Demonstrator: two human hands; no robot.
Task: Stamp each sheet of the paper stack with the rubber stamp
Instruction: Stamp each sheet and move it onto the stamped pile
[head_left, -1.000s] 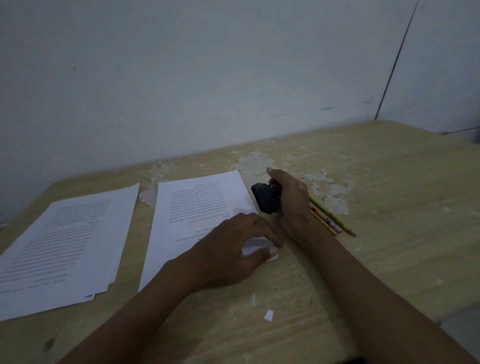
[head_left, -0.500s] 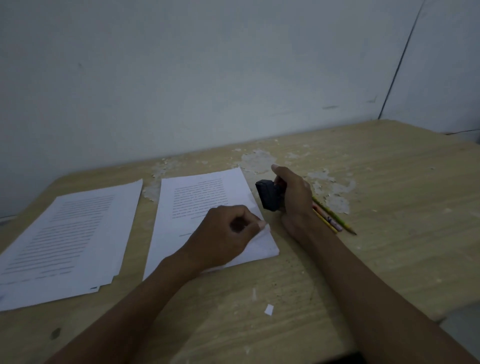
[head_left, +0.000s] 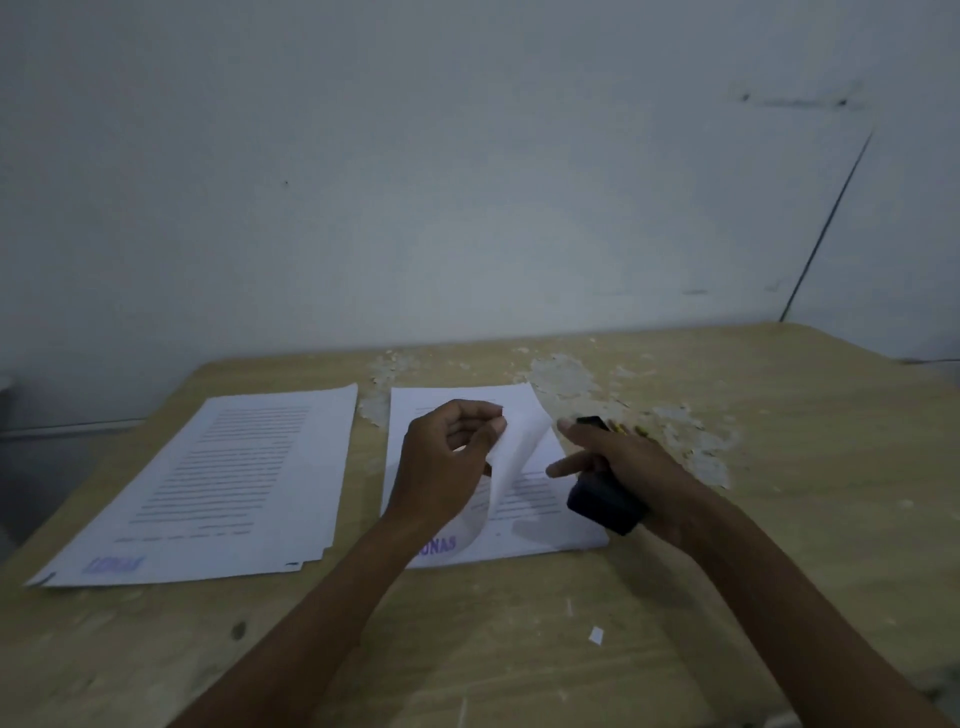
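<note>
Two paper stacks lie on the wooden table (head_left: 519, 649). The left stack (head_left: 223, 483) has printed lines and a purple stamp mark near its front left corner. The right stack (head_left: 540, 530) lies in the middle. My left hand (head_left: 447, 462) pinches the right corner of the top sheet (head_left: 514, 457) and holds it curled up and over to the left; a purple stamp mark shows at that sheet's front edge. My right hand (head_left: 623, 467) grips the black rubber stamp (head_left: 602, 504) over the stack's right edge, forefinger stretched toward the lifted sheet.
Pencils (head_left: 628, 430) lie just behind my right hand, mostly hidden. Flaked patches (head_left: 566, 374) mark the tabletop near the grey wall. A small white paper scrap (head_left: 596, 635) lies near the front. The table's left edge slants past the left stack.
My left hand has lifted the top sheet's right corner and peeled it leftward. My right hand has brought the stamp nearer, over the stack's right edge. The view has tilted upward.
</note>
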